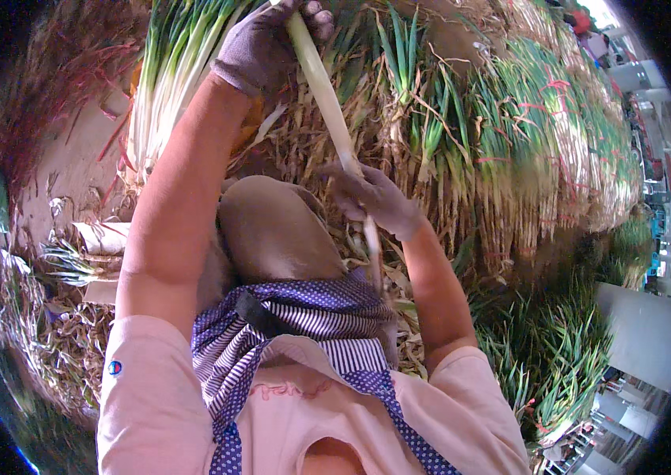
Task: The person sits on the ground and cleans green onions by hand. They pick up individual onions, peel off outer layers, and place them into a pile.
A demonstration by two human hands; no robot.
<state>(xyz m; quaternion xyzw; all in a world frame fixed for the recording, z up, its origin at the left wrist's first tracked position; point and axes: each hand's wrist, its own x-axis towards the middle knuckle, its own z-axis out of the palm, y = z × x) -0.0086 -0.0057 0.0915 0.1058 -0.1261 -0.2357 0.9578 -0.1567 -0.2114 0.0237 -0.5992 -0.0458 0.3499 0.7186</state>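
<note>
Both of my hands wear greyish gloves and grip one long green onion stalk (pixel 324 89), which slants across the view from the top centre. My left hand (pixel 264 50) holds its upper part at the top edge, where the leaves run out of view. My right hand (pixel 378 199) is closed around the lower stalk and looks blurred; a thin pale end hangs below it. Left of my left arm lies a bunch of clean white-stemmed green onions (pixel 160 113). Untrimmed green onions (pixel 400 124) with dry husks lie beyond my right hand.
Bundles of green onions (pixel 555 119) tied with red twine stand along the right. Loose red twine (pixel 83 65) lies upper left. Dry husks (pixel 74 341) cover the lower left ground. More leafy onions (pixel 561 350) and a pale panel (pixel 647 335) are at lower right. My bent knee (pixel 279 228) rises centrally.
</note>
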